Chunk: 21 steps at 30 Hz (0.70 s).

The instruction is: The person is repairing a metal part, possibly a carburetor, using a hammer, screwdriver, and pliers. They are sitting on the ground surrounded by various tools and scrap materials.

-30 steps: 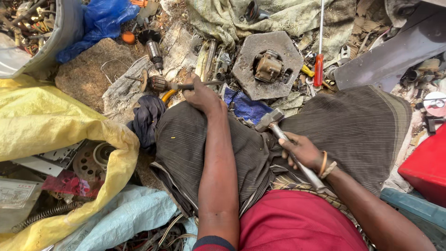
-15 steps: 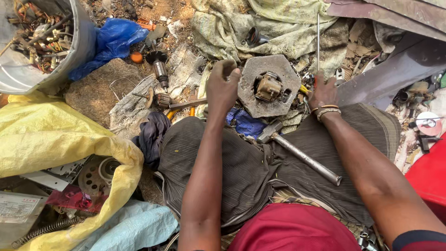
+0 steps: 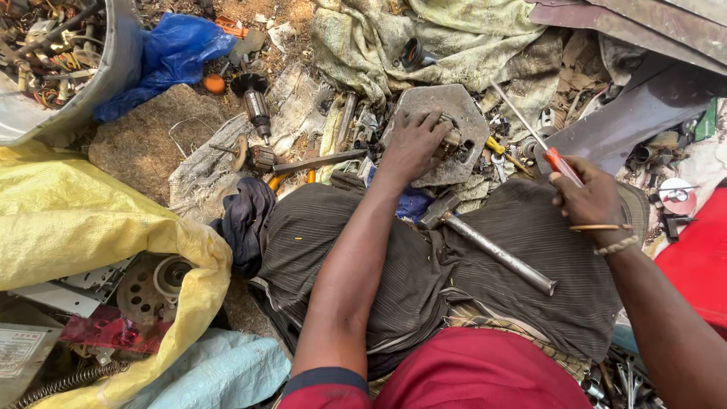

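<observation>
My left hand [image 3: 413, 142] grips a flat grey metal plate [image 3: 454, 106] with a small motor part at its middle, lying on the ground beyond my knees. My right hand [image 3: 591, 198] holds a screwdriver [image 3: 541, 144] with a red-orange handle, its thin shaft pointing up and left toward the plate. A hammer [image 3: 492, 250] with a metal handle rests across my lap on the dark striped trousers [image 3: 394, 257], untouched by either hand.
A yellow sack [image 3: 68, 227] lies at left over scrap parts and a round gear-like disc [image 3: 148, 284]. A metal tub [image 3: 106, 68] of wires stands top left beside a blue plastic bag [image 3: 170, 53]. Rags, a motor rotor [image 3: 254, 102] and loose tools litter the ground; a red box [image 3: 700, 257] is at right.
My right hand let go of the hammer, reached forward and picked up the screwdriver. My left hand moved from the lap to the metal plate and took hold of it.
</observation>
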Motion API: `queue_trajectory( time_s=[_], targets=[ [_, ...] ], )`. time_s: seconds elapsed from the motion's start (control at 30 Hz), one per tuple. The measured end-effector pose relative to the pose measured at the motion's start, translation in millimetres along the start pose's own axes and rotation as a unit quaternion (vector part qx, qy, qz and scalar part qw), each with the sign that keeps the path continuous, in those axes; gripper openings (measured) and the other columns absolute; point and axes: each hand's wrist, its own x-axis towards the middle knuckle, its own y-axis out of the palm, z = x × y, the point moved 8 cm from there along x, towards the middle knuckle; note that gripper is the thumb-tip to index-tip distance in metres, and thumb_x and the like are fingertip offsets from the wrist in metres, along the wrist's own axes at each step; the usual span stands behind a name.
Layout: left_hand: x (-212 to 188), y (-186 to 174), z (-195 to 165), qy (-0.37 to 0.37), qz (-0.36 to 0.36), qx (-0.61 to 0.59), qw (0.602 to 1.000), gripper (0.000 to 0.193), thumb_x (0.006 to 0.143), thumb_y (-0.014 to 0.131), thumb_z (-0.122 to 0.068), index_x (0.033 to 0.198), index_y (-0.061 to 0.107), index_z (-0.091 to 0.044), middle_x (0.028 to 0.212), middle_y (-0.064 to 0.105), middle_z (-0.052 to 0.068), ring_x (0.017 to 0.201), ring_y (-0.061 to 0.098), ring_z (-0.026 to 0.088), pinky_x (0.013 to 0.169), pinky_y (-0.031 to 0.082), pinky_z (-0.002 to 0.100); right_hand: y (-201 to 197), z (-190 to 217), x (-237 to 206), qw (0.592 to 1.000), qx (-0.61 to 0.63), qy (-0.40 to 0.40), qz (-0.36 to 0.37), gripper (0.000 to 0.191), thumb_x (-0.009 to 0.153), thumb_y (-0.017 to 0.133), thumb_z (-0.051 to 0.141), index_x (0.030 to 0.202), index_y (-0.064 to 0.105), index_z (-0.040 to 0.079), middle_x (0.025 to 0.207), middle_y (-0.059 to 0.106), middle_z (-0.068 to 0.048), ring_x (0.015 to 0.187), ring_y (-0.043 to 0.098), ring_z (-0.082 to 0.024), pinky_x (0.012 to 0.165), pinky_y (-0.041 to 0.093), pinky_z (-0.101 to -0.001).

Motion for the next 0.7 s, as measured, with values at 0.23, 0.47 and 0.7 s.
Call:
queue_trajectory(
  time_s=[0.23,0.47,0.7],
  targets=[
    [-21,-7,-33,0.002,-0.245,0.062,0.968,0.053,0.091,0.085,-0.036,0.133,0.058,-0.019,0.146,0.048,0.02,0.129,0.049,0.034,0.111,0.04,0.054,-53,94,-93,0.951,-0.196,-0.218,-0.098,0.028,0.109,0.074,0.024,0.129,0.075,0.005,0.108,0.076,-0.014,0.087,0.07,-0.014,0.073,0.055,-0.0278],
    [-15,11,-19,-0.019,-0.121,-0.027,0.992,0.113,0.067,0.094,-0.038,0.162,0.035,-0.022,0.143,0.045,0.014,0.125,0.045,0.033,0.109,0.045,0.051,-59,153,-112,0.938,-0.3,-0.172,-0.039,0.032,0.098,0.074,0.015,0.128,0.076,0.002,0.092,0.075,-0.019,0.072,0.071,-0.024,0.065,0.057,-0.0342],
    [-28,-4,-4,-0.056,-0.208,-0.131,0.968,0.116,0.058,0.094,-0.06,0.15,0.037,-0.021,0.148,0.038,0.021,0.134,0.039,0.041,0.11,0.037,0.061,-31,141,-147,0.93,-0.316,-0.176,-0.068,0.035,0.097,0.078,0.021,0.128,0.077,0.005,0.09,0.076,-0.014,0.061,0.067,-0.018,0.053,0.051,-0.0315]
  ],
)
